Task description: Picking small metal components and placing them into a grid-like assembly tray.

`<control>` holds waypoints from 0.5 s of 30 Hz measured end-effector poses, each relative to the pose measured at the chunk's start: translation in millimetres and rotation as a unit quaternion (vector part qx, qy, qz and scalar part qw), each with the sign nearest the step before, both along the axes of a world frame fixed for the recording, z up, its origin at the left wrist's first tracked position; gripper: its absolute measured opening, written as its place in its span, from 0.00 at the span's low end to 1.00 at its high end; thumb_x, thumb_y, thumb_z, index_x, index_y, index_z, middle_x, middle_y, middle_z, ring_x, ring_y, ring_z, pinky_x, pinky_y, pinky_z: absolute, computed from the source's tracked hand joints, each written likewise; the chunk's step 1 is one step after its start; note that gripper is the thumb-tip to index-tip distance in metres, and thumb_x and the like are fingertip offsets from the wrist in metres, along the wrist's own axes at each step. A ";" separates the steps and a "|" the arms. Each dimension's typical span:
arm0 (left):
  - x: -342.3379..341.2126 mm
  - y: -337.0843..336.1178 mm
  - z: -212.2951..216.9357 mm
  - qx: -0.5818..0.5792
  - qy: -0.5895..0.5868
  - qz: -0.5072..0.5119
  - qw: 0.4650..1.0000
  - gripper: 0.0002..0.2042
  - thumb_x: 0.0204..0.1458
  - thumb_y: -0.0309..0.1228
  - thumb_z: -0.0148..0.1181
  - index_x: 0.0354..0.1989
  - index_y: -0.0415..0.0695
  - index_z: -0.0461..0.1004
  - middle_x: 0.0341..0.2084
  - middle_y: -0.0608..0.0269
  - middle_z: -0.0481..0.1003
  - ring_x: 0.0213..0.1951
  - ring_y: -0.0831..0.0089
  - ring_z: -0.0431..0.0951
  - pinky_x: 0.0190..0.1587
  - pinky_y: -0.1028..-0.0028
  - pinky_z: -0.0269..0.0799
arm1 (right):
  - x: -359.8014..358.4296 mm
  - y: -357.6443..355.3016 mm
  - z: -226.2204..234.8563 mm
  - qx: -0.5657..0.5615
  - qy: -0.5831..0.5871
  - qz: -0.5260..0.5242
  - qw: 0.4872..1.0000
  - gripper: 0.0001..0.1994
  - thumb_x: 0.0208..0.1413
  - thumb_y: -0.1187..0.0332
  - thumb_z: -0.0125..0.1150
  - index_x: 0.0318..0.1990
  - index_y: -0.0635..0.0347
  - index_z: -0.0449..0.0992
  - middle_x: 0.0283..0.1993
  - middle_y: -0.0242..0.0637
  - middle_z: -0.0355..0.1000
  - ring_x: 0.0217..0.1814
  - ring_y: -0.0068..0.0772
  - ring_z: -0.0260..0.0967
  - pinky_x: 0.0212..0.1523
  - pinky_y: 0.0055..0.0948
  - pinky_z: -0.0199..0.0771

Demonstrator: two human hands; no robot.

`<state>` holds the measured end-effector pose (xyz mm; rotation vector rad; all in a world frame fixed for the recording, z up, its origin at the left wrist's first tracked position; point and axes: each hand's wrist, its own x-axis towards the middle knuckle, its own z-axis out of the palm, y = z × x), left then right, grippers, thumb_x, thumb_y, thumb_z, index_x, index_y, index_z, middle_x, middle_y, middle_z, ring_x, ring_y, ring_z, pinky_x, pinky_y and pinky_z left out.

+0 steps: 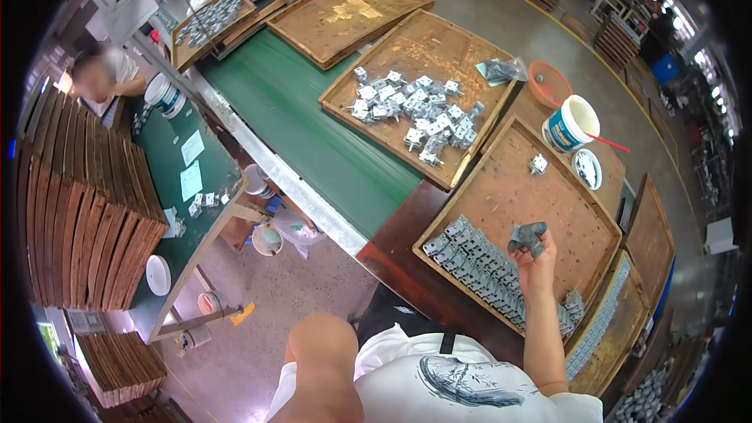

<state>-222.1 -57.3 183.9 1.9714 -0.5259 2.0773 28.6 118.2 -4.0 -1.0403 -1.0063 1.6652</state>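
At the lower edge the left arm (pixel 321 348) is bent beside the person's white shirt (pixel 470 380); the left hand is out of sight, so its state cannot be told. The right hand (pixel 536 260) is raised above a wooden tray (pixel 501 184), its fingers bent up and pinching a dark grey metal fitting (pixel 529 236); whether it is one piece or two pressed together cannot be told. Just beyond the wrist, on the near side of that tray, grey metal fittings stand in tight rows (pixel 478 270), with a small cluster (pixel 574 307) at the near right corner. A single silver fitting (pixel 538 164) lies well apart near the tray's far corner. Past the tray stand a small white tub (pixel 586 171), a white bucket (pixel 570 124) with a blue label and a red stick (pixel 609 143) leaning out, and an orange bowl (pixel 550 84). To the left, a second wooden tray (pixel 439 43) bears a loose heap of silver fittings (pixel 419 113) and a plastic bag (pixel 502 71). Beside it runs a green conveyor belt (pixel 305 129). Farther left, a co-worker (pixel 110 78) sits at a green table (pixel 168 160).
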 end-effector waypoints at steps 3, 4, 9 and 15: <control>-0.1 -0.9 -1.4 -0.021 0.015 -0.019 0.999 0.16 0.48 0.16 0.47 0.12 0.50 0.63 0.14 0.70 0.64 0.20 0.75 0.70 0.44 0.66 0.77 | -14.9 -4.1 12.1 -0.015 0.010 -0.004 1.000 0.06 0.56 0.70 0.58 0.39 0.59 0.70 0.33 0.34 0.72 0.30 0.26 0.69 0.31 0.24 0.69; -0.5 2.5 -2.7 -0.023 0.014 -0.025 0.999 0.16 0.48 0.16 0.47 0.12 0.50 0.63 0.14 0.70 0.64 0.20 0.75 0.70 0.44 0.66 0.77 | -15.4 -3.9 14.7 -0.015 0.015 -0.011 1.000 0.07 0.56 0.70 0.57 0.41 0.60 0.71 0.33 0.34 0.72 0.30 0.26 0.70 0.31 0.24 0.70; 0.6 16.4 -2.0 0.013 0.002 -0.017 1.000 0.15 0.49 0.18 0.46 0.12 0.50 0.65 0.13 0.69 0.64 0.20 0.75 0.71 0.46 0.65 0.76 | 0.6 -1.9 -3.6 -0.040 0.029 -0.007 0.999 0.12 0.57 0.73 0.56 0.49 0.63 0.73 0.35 0.35 0.74 0.32 0.27 0.71 0.32 0.25 0.72; -6.0 26.6 -0.6 -0.021 0.092 -0.201 0.975 0.14 0.53 0.22 0.45 0.15 0.46 0.70 0.17 0.62 0.67 0.23 0.69 0.71 0.46 0.59 0.76 | -2.6 -2.6 -8.1 -0.061 0.067 0.016 0.996 0.13 0.57 0.73 0.58 0.49 0.64 0.74 0.36 0.35 0.75 0.33 0.27 0.72 0.34 0.26 0.73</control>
